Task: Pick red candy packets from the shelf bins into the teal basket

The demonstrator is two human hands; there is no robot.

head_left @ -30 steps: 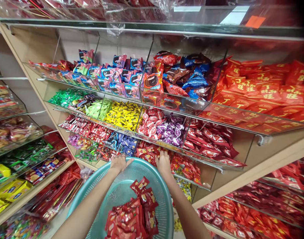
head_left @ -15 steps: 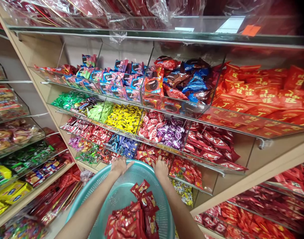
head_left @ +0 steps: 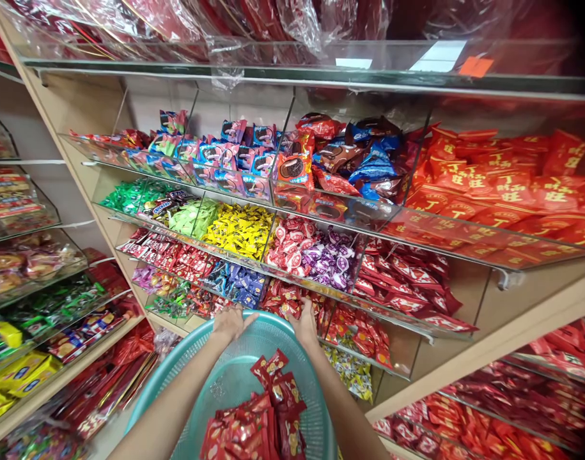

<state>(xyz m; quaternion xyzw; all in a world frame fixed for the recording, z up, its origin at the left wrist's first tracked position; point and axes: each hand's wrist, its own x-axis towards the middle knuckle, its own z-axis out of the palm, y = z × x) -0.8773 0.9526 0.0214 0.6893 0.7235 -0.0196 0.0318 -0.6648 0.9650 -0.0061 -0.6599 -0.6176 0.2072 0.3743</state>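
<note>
A teal plastic basket (head_left: 170, 377) stands at the bottom centre, with red candy packets (head_left: 239, 428) lying inside. At its far rim is my left hand (head_left: 232, 324), fingers curled over the edge and thumb along it, gripping the basket. My right hand (head_left: 305, 322) is just beyond the rim on the right, its fingers spread at the red packets (head_left: 285, 297) in the low shelf compartment. No packet shows clearly in its grasp, and some fingertips are hard to see among the wrappers.
Glass-fronted shelves hold yellow candies (head_left: 239, 230), purple-wrapped candies (head_left: 333, 259), blue packets (head_left: 244, 284) and large red bags (head_left: 493, 172). A transparent shelf edge (head_left: 302, 278) runs above my hands. Another shelf unit stands at the left, with yellow packs (head_left: 26, 374).
My right hand's fingers have opened out from a more curled pose at the red packets. The shelves sit slightly lower in view. My left hand remains on the rim.
</note>
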